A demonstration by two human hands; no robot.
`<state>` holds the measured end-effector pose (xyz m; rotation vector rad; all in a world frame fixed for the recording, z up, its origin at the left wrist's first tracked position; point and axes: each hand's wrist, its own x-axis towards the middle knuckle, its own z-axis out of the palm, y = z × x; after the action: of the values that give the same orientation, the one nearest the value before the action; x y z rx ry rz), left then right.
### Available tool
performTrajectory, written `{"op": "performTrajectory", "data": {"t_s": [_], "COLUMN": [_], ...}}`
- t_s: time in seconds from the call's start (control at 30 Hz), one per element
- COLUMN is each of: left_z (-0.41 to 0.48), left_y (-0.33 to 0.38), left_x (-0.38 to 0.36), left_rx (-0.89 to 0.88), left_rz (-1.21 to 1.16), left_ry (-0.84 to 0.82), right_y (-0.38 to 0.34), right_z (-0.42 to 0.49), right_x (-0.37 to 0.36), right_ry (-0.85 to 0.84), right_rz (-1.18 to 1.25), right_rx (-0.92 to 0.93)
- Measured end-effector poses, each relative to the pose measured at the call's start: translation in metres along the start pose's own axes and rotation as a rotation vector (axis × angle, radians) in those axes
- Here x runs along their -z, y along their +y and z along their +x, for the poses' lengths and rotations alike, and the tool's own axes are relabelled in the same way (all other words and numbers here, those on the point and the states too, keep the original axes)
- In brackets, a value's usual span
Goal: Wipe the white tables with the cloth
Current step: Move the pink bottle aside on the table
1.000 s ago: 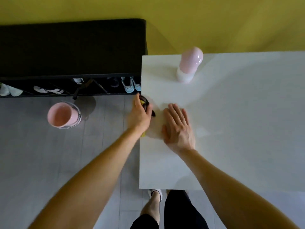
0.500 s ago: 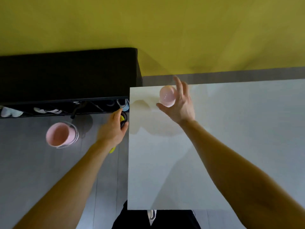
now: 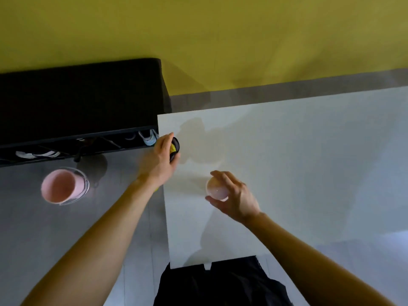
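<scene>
A white table [image 3: 298, 164] fills the right half of the view. My left hand [image 3: 160, 161] grips a yellow and black cloth [image 3: 174, 147] at the table's left edge, near the far left corner. Most of the cloth is hidden inside the hand. My right hand [image 3: 235, 198] holds a pink and white rounded bottle [image 3: 216, 189] by its top, over the table's left part, nearer to me than the cloth.
A pink bucket [image 3: 64, 186] stands on the grey floor to the left. A black shoe rack [image 3: 79, 100] with shoes runs along the yellow wall [image 3: 220, 40] at the back left, touching the table's far left corner. My legs stand at the near edge.
My right hand lifted off the table, took the pink bottle from the far corner and brought it nearer to me. My left hand with the cloth moved back to the table's left edge.
</scene>
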<state>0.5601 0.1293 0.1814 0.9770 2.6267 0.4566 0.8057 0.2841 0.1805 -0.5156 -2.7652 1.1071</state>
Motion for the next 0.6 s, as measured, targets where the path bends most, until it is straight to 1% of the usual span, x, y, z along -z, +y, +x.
{"op": "performTrajectory", "data": {"t_s": [0.1, 0.17, 0.2, 0.27, 0.33, 0.37, 0.4, 0.47, 0.53, 0.6], "left_z": [0.011, 0.020, 0.024, 0.034, 0.043, 0.047, 0.050, 0.055, 0.058, 0.062], "left_y": [0.019, 0.034, 0.041, 0.053, 0.065, 0.072, 0.079, 0.093, 0.103, 0.106], "left_x": [-0.007, -0.009, -0.009, -0.009, -0.006, -0.003, 0.001, 0.008, 0.014, 0.018], "left_rx": [-0.076, -0.101, -0.111, -0.146, -0.191, -0.207, -0.219, -0.269, -0.333, -0.336], "left_rz": [-0.029, -0.069, -0.085, -0.099, -0.103, -0.107, -0.113, -0.140, -0.158, -0.175], "left_ry": [-0.027, -0.043, -0.060, -0.086, -0.071, -0.054, -0.037, -0.007, 0.009, 0.012], "right_y": [-0.011, -0.016, -0.017, -0.017, -0.016, -0.016, -0.016, -0.019, -0.022, -0.021], "right_z": [-0.018, -0.016, -0.014, -0.004, 0.020, 0.038, 0.057, 0.097, 0.133, 0.161], "right_x": [0.011, 0.026, 0.032, 0.043, 0.054, 0.062, 0.070, 0.087, 0.095, 0.095], "right_ry": [-0.072, -0.088, -0.065, 0.062, 0.217, 0.251, 0.242, 0.146, 0.032, -0.071], "right_rz": [-0.016, 0.012, 0.014, 0.036, 0.148, 0.232, 0.323, 0.448, 0.500, 0.527], "right_rx": [-0.015, -0.056, -0.087, -0.196, -0.386, -0.483, -0.564, -0.649, -0.645, -0.639]}}
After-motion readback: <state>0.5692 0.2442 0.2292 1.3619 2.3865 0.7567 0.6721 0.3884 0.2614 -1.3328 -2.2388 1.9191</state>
